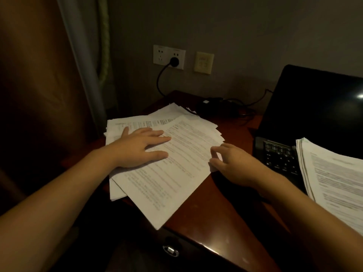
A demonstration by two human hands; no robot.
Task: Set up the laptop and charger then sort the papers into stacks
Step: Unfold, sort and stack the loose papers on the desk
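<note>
Standing by a grey wall [245, 26], a desk [222, 205] bears papers [172, 173].

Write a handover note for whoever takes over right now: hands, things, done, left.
Left hand presses flat on the loose pile. Right hand pinches the top sheet at its right edge.
Laptop open at right; charger on the desk, plugged into the wall socket.
Done: setup, apparently; one stack lies partly over the laptop's keyboard.
Left: sort the loose pile.
</note>
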